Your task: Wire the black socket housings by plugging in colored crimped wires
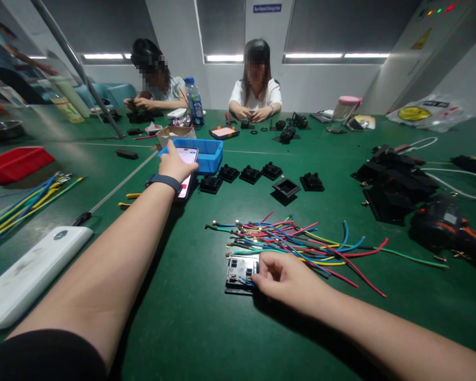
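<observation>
Right hand (289, 280) pinched at the terminal module (238, 264) on the green table (190, 328), can't tell if gripping its blue wires (245, 281); left hand (175, 165) half-open at the phone (189, 156). Probably wiring; next needs steadiness.

Tabletop (190, 328) looks smooth and kinda shiny, power strip (35, 278) is smooth plastic, and the wires (285, 237) are plastic-coated with shiny metal terminals (228, 244).
</observation>
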A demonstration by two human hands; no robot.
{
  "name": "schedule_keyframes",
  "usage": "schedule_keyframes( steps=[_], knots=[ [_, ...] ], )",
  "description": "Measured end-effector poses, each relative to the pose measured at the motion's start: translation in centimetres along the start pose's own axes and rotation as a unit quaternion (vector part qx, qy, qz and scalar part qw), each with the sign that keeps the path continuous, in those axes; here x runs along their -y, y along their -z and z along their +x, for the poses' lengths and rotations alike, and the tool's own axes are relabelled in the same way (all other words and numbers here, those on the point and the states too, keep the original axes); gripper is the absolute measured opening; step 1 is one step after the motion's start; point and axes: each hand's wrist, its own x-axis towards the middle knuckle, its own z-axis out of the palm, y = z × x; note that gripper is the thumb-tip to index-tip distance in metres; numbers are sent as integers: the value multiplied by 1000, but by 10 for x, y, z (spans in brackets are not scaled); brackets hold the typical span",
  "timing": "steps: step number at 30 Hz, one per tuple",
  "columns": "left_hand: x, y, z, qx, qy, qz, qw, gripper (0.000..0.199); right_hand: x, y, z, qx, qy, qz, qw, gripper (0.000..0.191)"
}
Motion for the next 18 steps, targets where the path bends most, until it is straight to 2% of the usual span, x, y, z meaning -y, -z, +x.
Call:
schedule_keyframes(
  steps=[11,14,15,16,17,18],
  knots=[
    [7,-1,4,-19,-44,-6,999,104,-1,0,0,-2,4,3,1000,21],
    [5,5,-6,-30,-55,-9,998,102,-1,0,0,2,3,6,1000,21],
    [3,8,-14,-44,-62,-10,997,99,-1,0,0,3,3,7,1000,21],
    [-1,13,-25,-80,-97,-14,992,89,-1,0,0,4,3,7,1000,21],
    [-5,19,-40,-103,-147,-25,983,75,-1,0,0,4,3,7,1000,21],
    [-10,24,-57,-103,-192,-47,975,59,-1,1,0,5,2,7,1000,21]
  ],
)
